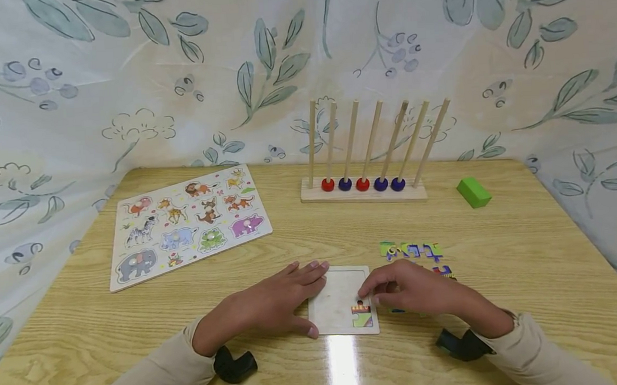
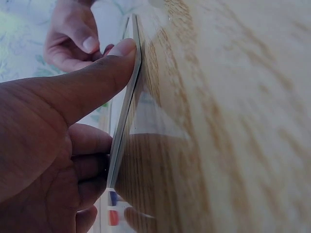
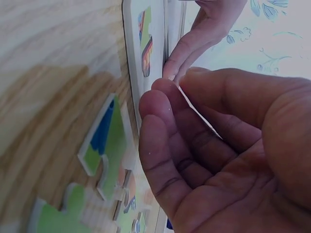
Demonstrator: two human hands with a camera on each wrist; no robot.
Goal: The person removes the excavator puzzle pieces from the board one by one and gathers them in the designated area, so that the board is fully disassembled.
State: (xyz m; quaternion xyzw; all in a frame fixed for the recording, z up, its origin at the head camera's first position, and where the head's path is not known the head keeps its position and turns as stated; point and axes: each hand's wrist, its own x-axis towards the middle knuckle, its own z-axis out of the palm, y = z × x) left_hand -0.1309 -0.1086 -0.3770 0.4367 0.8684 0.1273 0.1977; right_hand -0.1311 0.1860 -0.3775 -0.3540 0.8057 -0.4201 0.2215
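Observation:
A pale square puzzle board (image 1: 328,303) lies flat on the table, with one colourful puzzle piece (image 1: 362,317) in its lower right corner. My left hand (image 1: 280,297) rests along the board's left side, fingers at the far corner and thumb at the near one. In the left wrist view, the thumb (image 2: 104,73) presses on the board's edge. My right hand (image 1: 407,289) hovers at the board's right edge, index fingertip close above the placed piece. Its fingers are loosely bent, and nothing shows between thumb and fingertips in the right wrist view.
Loose puzzle pieces (image 1: 410,250) lie right of the board, partly hidden by my right hand. An animal peg puzzle (image 1: 188,223) lies at the left. Toward the back stands a wooden peg rack (image 1: 364,195) with red and blue beads. A green block (image 1: 473,192) is at the right.

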